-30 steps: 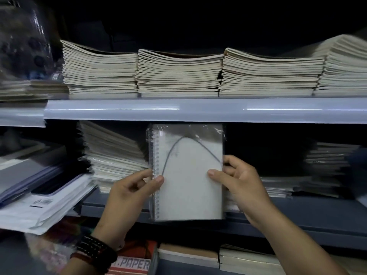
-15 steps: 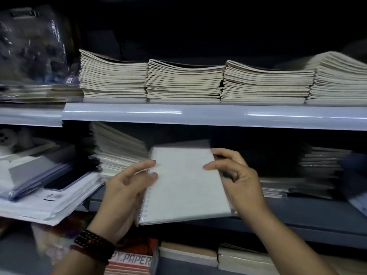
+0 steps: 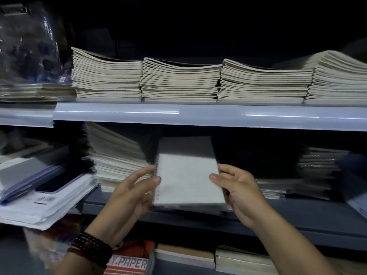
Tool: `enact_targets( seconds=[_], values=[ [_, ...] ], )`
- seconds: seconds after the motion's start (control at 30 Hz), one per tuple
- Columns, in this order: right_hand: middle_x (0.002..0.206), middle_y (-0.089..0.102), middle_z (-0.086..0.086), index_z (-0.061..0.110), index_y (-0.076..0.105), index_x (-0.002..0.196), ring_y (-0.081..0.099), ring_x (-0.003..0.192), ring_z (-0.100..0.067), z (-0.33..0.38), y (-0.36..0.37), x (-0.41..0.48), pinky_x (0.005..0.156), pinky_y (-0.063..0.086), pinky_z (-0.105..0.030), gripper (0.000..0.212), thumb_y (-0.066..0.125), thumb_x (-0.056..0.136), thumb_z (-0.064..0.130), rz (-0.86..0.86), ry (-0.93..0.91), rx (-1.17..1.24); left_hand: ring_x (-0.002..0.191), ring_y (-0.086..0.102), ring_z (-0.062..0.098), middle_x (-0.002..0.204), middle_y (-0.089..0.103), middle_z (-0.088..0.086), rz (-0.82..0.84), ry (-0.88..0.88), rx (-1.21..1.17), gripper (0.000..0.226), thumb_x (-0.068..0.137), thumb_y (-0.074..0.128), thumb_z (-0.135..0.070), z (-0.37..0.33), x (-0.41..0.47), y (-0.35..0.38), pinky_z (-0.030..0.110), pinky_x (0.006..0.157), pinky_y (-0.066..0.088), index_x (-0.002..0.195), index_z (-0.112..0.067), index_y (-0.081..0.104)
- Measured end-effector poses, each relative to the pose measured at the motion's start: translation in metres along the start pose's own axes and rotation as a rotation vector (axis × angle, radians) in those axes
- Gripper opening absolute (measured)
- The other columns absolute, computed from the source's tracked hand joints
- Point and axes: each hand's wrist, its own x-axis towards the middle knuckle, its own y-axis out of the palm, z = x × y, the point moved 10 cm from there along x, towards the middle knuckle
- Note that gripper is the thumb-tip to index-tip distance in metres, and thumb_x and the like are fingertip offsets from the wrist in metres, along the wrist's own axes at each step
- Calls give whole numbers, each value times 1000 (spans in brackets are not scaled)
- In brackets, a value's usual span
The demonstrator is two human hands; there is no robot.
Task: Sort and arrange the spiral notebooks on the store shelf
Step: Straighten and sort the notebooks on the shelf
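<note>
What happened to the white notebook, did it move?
Yes. The spiral notebook tipped from upright to nearly flat, its top dropping away from the upper shelf rail.

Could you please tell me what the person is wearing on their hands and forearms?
Several strands of dark round beads wrap the wrist of the left hand, with a reddish strand lowest. The right hand and its forearm carry no sleeve, watch or bracelet. No rings show.
</note>
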Motion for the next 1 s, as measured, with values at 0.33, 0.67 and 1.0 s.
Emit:
enact_targets(
  seconds=[0.33,0.67,1.0],
  values=[
    [41,47,17,18,52,65,45,48,-5,10,-47,45,45,34,-17,33,66,95,18,-323,-107,-424,91,72,3,97,79,-6,-209,272,397,15,89,73,-11,-8,35,14,11,75,52,102,-17,78],
    [72,59,-2,10,64,89,60,65,-24,6,-43,49,55,48,-32,33,53,99,39,-280,-76,-1317,73,65,3,86,74,-5,-193,88,1074,14,93,64,-19,45,51,-25,8,63,46,94,-27,75],
    [80,59,-4,12,57,87,56,70,-18,-17,-47,41,57,41,-29,54,37,99,61,-200,97,-1266,51,63,21,58,67,5,-210,-199,516,29,92,64,-3,83,51,-15,26,45,48,119,-4,52]
  ],
)
